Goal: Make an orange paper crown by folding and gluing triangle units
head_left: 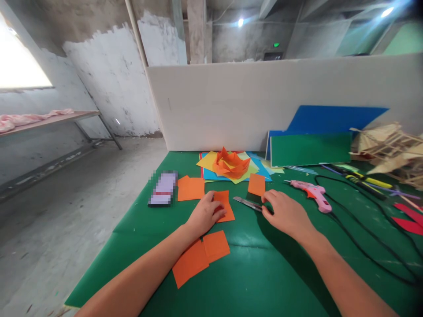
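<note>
My left hand [205, 215] rests on an orange paper piece [226, 203], its fingers bent and somewhat apart. The end of a knife with a slim metal blade [246, 203] lies within the curled fingers of my right hand [287, 214], which hide its handle. The blade points left, towards the paper. Just beyond it lies a small orange paper rectangle [257, 184]. More orange pieces [191, 189] are left of my left hand, and two overlapping orange pieces [216, 245] lie nearer me. Behind them, a folded orange paper flower [231, 164] sits on coloured sheets.
A phone [164, 188] with a blurred screen lies at the left edge of the green table [257, 281]. On the right are a pink glue gun [312, 193] with a black cord, yellow-handled tools [370, 182], red paper strips [408, 224] and a wooden stick model [393, 152]. Green board [310, 149] leans behind.
</note>
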The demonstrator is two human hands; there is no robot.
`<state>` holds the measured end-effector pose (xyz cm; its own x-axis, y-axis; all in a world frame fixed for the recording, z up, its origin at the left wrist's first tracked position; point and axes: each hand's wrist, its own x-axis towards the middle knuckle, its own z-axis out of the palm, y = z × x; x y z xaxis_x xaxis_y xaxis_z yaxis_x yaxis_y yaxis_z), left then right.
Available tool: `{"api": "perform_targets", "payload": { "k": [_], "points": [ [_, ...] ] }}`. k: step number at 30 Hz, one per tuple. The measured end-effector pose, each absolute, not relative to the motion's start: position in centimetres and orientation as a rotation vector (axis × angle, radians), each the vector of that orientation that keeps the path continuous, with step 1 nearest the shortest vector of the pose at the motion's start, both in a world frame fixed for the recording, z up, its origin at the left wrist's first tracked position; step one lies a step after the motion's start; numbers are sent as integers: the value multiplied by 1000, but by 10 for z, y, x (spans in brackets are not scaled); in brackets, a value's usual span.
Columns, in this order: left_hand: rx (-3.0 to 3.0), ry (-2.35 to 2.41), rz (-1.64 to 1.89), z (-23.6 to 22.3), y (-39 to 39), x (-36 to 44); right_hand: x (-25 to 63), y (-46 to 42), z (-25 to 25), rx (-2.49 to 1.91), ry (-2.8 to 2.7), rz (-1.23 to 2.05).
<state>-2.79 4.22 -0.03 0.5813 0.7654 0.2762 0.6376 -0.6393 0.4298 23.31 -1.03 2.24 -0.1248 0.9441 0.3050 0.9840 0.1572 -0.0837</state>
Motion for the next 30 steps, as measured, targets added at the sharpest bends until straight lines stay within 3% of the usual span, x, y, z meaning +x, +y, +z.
{"api": "perform_targets", "payload": {
  "k": [10, 30],
  "points": [
    [2607, 1216, 720, -7, 38, -32, 237, -9, 18, -1897, -2186, 164],
    [2493, 1084, 619, -2, 46, -36, 237, 2, 1, -1640, -2230, 296]
  ]
}}
